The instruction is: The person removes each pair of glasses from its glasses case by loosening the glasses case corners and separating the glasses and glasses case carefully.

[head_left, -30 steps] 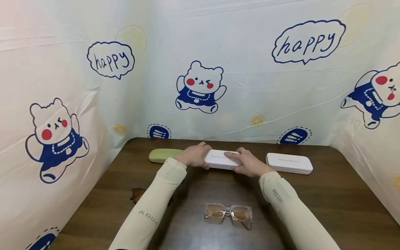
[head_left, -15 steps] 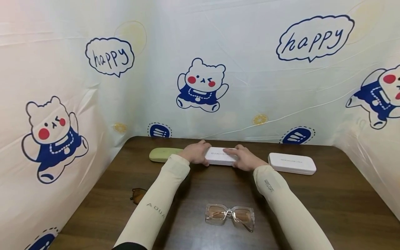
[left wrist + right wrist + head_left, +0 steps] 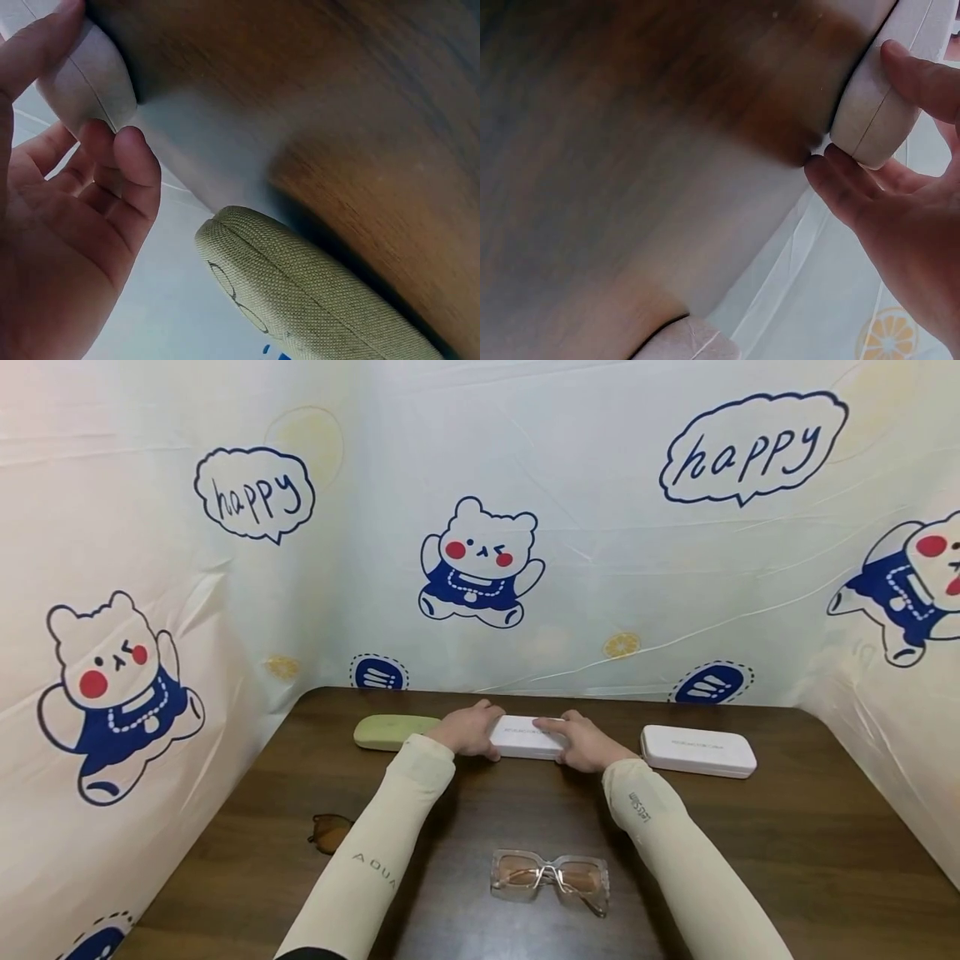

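At the back middle of the table lies a closed white glasses case point(image 3: 527, 737). My left hand point(image 3: 468, 729) grips its left end, and my right hand point(image 3: 591, 743) grips the right end. In the left wrist view, thumb and curled fingers meet the rounded end of this white case point(image 3: 94, 82). The right wrist view has the thumb on the front edge of the case point(image 3: 874, 112), with fingertips around its end. A green glasses case point(image 3: 393, 732) lies just left of my left hand; its woven surface point(image 3: 300, 285) shows up close in the left wrist view.
Another white glasses case point(image 3: 699, 752) lies at the right back. Clear-framed glasses with tinted lenses point(image 3: 551, 874) rest at the front middle. Brown sunglasses point(image 3: 330, 833) are partly hidden behind the left sleeve. A printed curtain point(image 3: 585, 527) hangs behind the table point(image 3: 810, 835).
The middle white case has moved slightly back and a little left, with both hands keeping hold of its ends. The other cases and the glasses lie as before; the head view has shifted slightly.
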Available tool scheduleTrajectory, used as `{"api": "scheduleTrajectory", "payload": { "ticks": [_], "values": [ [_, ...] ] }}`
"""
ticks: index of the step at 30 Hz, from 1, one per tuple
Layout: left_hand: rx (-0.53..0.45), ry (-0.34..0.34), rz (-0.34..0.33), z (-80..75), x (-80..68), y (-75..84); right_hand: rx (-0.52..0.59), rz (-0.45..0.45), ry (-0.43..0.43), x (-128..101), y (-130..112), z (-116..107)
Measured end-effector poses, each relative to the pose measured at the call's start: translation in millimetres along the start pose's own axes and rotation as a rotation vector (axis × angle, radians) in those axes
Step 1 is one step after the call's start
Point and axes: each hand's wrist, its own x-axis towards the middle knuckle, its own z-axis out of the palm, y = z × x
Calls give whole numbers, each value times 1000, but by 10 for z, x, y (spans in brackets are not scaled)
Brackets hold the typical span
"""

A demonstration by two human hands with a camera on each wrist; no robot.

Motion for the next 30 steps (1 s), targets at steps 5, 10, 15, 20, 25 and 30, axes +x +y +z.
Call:
{"api": "scheduleTrajectory", "payload": {
  "ticks": [5, 10, 15, 20, 25, 30],
  "values": [
    [-11, 2, -7, -24, -2, 29, 12, 9, 6, -1, -11, -25],
    [5, 0, -20, -15, -5, 48, 26, 9, 14, 5, -4, 8],
    [24, 4, -23, -9, -12, 51, 18, 11, 17, 5, -19, 27],
    [34, 11, -21, -59, -49, 76, -5, -12, 34, -3, -37, 24],
    [18, 6, -18, -52, -41, 95, -8, -2, 26, -19, -30, 14],
    [26, 8, -20, -11, -15, 147, -11, 2, 9, -61, 19, -16]
  ]
}}
